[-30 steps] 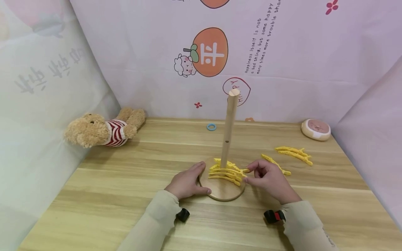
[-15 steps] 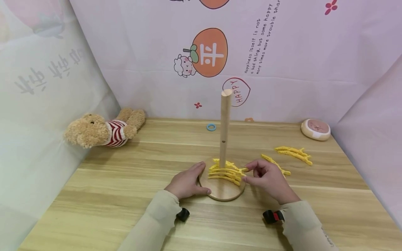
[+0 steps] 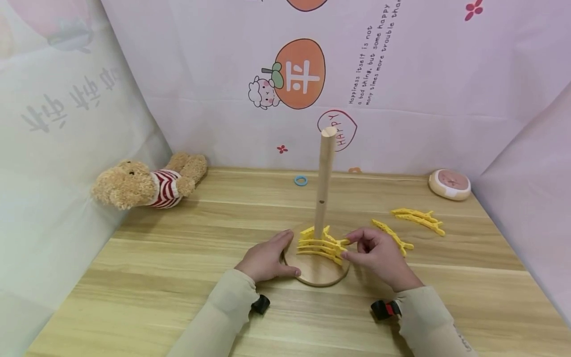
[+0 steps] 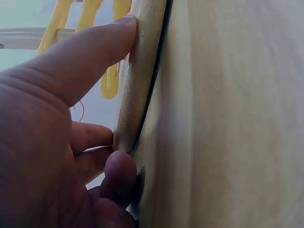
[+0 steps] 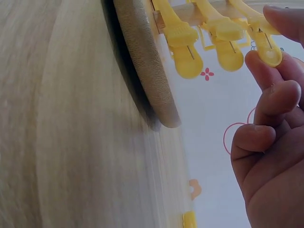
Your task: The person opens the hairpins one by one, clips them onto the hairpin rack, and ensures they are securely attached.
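A wooden stand, with a round base (image 3: 312,275) and an upright post (image 3: 324,183), stands before me. Yellow alligator hair clips (image 3: 318,252) sit one above another around the foot of the post. My left hand (image 3: 267,259) grips the base's left edge, thumb on top and fingers around the rim (image 4: 137,80). At the right, my right hand (image 3: 379,255) pinches the handle end of the uppermost hair clip (image 5: 270,53) between thumb and fingers. Two lower clips (image 5: 187,59) show beside it in the right wrist view. Just how the pinched clip meets the post is partly hidden.
Loose yellow hair clips (image 3: 417,218) lie to the right, one (image 3: 392,235) just behind my right hand. A blue ring (image 3: 301,181) is near the back edge. A teddy bear (image 3: 147,183) lies at the left, and a round-cornered pink-and-white object (image 3: 450,184) stands back right.
My right hand has shifted slightly left and in toward the post. The pinched clip's far end looks wider apart now. The post swayed left, then partly back; my left hand stays put.
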Demonstrator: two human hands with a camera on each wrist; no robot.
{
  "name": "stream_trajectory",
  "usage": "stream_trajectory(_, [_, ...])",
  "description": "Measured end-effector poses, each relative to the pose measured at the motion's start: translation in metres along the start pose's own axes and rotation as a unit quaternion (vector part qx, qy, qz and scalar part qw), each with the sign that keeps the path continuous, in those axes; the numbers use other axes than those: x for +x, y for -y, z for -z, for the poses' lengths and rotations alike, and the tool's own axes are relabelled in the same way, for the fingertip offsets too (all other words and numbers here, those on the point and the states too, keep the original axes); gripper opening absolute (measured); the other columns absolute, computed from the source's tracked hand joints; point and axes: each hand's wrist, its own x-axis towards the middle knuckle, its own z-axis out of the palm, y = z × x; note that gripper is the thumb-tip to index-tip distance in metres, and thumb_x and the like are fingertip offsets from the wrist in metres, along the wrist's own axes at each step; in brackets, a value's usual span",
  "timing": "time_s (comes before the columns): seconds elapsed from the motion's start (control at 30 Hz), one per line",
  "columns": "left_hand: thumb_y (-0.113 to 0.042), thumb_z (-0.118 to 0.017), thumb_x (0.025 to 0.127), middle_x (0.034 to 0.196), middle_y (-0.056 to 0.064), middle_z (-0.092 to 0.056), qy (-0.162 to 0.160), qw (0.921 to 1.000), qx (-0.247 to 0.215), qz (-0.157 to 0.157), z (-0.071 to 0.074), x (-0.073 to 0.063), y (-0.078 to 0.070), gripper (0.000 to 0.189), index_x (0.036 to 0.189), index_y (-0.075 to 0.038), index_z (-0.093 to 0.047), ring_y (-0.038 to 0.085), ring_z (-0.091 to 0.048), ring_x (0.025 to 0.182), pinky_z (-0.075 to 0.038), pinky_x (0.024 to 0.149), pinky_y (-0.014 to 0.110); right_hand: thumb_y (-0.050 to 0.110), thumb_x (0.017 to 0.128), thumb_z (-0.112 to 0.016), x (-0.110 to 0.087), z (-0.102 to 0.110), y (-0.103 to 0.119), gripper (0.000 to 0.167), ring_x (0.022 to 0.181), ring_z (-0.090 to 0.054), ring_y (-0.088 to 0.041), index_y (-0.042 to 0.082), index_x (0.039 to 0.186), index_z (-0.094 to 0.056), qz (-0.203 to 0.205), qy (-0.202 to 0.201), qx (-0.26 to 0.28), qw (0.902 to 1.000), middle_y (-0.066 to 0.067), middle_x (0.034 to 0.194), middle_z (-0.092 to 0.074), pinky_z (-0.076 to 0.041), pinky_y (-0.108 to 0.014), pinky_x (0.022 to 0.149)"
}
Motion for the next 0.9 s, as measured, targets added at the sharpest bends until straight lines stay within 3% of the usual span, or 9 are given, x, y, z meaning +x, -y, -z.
stream_trajectory(0.4, [-0.056, -0.078, 0.081, 0.165, 0.004, -0.028, 0.005, 0.9998, 0.019, -0.002, 0.0009, 0.0010, -0.0033, 0.100, 0.158, -0.012, -0.032, 0.027, -0.035, 0.146, -0.040, 0.111, 0.051, 0.030, 0.082, -0.085, 0.0012, -0.0014, 0.0002, 0.024, 0.058, -0.046, -0.015, 0.019, 0.100, -0.074, -0.002, 0.000, -0.011, 0.9999, -0.007, 0.069, -0.055, -0.041, -0.027, 0.051])
stream_trajectory(0.63, [-0.053, -0.083, 0.077, 0.160, 0.004, -0.037, -0.021, 0.9992, -0.033, -0.006, -0.0009, 0.0047, 0.0041, 0.099, 0.155, -0.013, -0.039, 0.028, -0.038, 0.144, -0.036, 0.113, 0.050, 0.031, 0.083, -0.084, 0.0008, 0.0014, -0.0002, 0.029, 0.065, -0.053, -0.019, 0.018, 0.107, -0.073, -0.018, 0.009, -0.013, 0.9997, -0.009, 0.077, -0.060, -0.045, -0.028, 0.054])
stream_trajectory(0.9, [-0.057, -0.082, 0.076, 0.165, -0.003, -0.025, -0.022, 0.9993, -0.031, -0.003, -0.0063, 0.0090, -0.0032, 0.102, 0.157, -0.016, -0.036, 0.030, -0.036, 0.145, -0.036, 0.111, 0.057, 0.023, 0.082, -0.085, 0.0012, 0.0004, 0.0010, 0.033, 0.070, -0.057, -0.018, 0.013, 0.111, -0.072, -0.007, 0.019, 0.005, 0.9998, -0.008, 0.082, -0.062, -0.047, -0.027, 0.058])
